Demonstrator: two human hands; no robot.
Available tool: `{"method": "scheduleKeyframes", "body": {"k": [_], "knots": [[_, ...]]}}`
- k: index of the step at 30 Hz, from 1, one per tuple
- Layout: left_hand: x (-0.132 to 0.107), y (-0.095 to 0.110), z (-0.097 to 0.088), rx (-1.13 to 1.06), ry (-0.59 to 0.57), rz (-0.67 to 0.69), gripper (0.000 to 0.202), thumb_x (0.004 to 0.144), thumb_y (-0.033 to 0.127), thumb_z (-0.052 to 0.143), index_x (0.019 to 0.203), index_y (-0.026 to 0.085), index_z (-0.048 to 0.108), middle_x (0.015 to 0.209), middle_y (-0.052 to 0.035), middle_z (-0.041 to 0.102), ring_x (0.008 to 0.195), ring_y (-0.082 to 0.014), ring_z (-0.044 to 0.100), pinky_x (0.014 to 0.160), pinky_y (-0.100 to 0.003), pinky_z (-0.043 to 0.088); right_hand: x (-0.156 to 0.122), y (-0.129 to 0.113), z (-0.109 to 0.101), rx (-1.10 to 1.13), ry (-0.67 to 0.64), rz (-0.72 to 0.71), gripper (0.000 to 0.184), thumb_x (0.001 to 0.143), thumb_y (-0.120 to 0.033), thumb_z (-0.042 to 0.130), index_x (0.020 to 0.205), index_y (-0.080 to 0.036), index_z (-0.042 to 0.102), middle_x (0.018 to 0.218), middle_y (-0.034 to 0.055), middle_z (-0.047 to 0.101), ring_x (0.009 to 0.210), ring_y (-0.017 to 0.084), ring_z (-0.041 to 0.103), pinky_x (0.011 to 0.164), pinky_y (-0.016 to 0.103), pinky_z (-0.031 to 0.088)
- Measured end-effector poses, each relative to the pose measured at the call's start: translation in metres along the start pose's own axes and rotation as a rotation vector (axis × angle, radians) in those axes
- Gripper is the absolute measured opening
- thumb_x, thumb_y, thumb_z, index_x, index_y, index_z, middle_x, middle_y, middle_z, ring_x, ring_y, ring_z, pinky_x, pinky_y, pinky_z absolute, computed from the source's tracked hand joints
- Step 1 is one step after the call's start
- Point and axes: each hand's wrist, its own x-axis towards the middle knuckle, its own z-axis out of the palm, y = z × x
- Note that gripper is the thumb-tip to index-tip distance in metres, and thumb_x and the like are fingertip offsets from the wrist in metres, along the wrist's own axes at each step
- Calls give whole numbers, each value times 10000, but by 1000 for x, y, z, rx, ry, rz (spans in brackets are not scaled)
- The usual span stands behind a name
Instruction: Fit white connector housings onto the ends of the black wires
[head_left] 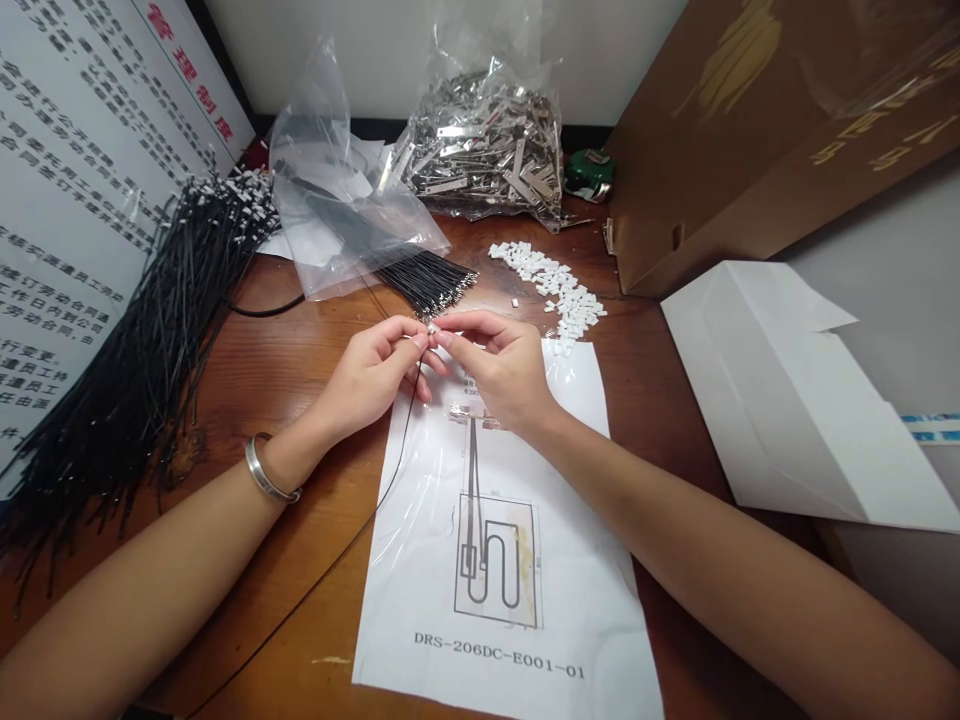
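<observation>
My left hand (382,372) pinches the end of a thin black wire (390,480), which trails down across the table toward the lower left. Fingertip to fingertip with it, my right hand (499,360) pinches a small white connector housing (432,328) at the wire's end. The fingers partly cover the connector, so I cannot tell how far the wire sits inside it. Both hands are above the top of a printed drawing sheet (405,600). Just beyond them lies a bundle of black wires (427,280) with metal-tipped ends, partly inside a clear plastic bag (322,230).
White connector housings (562,285) lie scattered beyond my right hand. A large bunch of black wires (172,270) with white ends hangs at the left. At the back are a bag of metal strips (487,150) and a green tape measure (590,175). A brown box (720,150) stands right.
</observation>
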Motion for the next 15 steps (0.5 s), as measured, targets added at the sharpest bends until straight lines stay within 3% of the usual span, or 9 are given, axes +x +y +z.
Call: {"method": "scheduleKeyframes", "body": {"k": [15], "knots": [[-1, -4, -1, -4, -35, -14, 250, 882, 396, 619, 892, 151, 567, 804, -46, 743, 510, -116, 658, 477, -208, 522, 1, 2, 1, 21, 5, 5, 104, 741, -266, 738, 822, -204, 760, 814, 10, 754, 643, 108, 607, 617, 285, 492]]}}
